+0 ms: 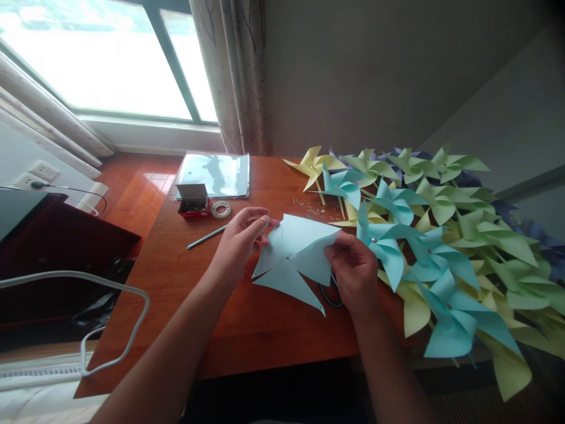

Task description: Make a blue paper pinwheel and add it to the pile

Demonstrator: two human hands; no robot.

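A light blue paper square (293, 250), slit from its corners toward a small hole in the middle, is held up over the wooden table. Small holes show near some of its tips. My left hand (242, 238) pinches its upper left edge between thumb and fingers. On the other side, my right hand (355, 268) grips the right corner with thumb and forefinger. Below the paper, the dark loop of a scissors-like handle (332, 294) shows partly; the rest is hidden. Left of the paper lies a thin blue stick (206, 237).
Finished paper pinwheels (399, 203) in blue, green, yellow and purple crowd the right side. A small box of dark fasteners (194, 206), a tape roll (221, 209) and a clear packet of blue sheets (216, 175) sit toward the back left. Tiny scraps (309, 205) lie near the pinwheels.
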